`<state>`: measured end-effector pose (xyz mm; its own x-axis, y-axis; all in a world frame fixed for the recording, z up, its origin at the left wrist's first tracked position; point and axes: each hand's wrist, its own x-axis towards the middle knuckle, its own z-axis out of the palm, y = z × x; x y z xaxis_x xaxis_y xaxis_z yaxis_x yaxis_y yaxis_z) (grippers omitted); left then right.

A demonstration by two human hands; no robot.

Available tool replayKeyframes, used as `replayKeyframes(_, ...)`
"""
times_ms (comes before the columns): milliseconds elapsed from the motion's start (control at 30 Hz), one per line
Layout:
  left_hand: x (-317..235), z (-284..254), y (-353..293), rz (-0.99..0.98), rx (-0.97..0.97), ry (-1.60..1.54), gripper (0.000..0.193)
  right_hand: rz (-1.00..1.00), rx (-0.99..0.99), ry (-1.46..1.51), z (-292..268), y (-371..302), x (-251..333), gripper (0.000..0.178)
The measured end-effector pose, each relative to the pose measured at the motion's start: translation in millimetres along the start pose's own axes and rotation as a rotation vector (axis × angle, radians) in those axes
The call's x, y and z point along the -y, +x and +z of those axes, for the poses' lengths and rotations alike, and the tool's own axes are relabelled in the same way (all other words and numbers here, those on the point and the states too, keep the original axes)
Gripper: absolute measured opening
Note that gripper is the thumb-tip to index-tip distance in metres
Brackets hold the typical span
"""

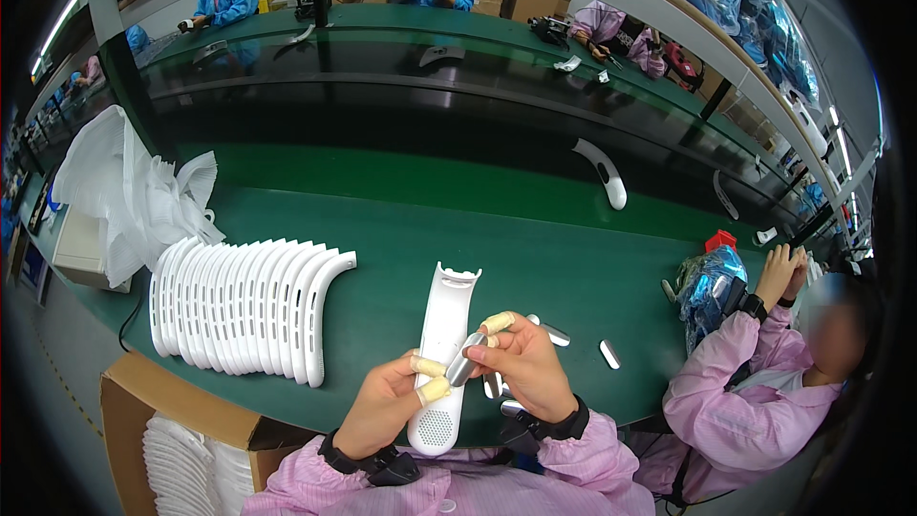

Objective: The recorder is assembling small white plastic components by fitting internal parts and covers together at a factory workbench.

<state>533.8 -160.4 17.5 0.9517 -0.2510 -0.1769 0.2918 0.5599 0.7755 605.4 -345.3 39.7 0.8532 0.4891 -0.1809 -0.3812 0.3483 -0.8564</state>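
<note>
Between my two hands is a small shiny silver cap with rounded ends, tilted. My right hand pinches its upper end, fingers closed. At its lower end, my left hand has its fingertips closed against it. Pale finger covers wrap several fingertips. Directly beneath lies a long white plastic shell, with a perforated round end towards me and a notched end away; my hands hide part of its middle. Right of it, several similar silver pieces are scattered, some partly behind my right hand. Another silver piece lies farther right.
A row of white curved shells stands on the green table at left, near white foam wrapping. An open cardboard box sits lower left. A co-worker sits at right beside a blue plastic bag. Beyond runs a dark conveyor carrying white parts.
</note>
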Motion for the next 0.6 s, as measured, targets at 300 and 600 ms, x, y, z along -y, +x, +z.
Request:
replayKeyframes(300, -9, 5, -1, 0.004, 0.053, 0.075, 0.013, -0.014, -0.035, 0.071, 2, -3, -10, 0.021)
replayKeyframes(600, 9, 0, -2, 0.227, -0.032, 0.352, 0.022, -0.26, -0.15, 0.069, 14, -13, -18, 0.02)
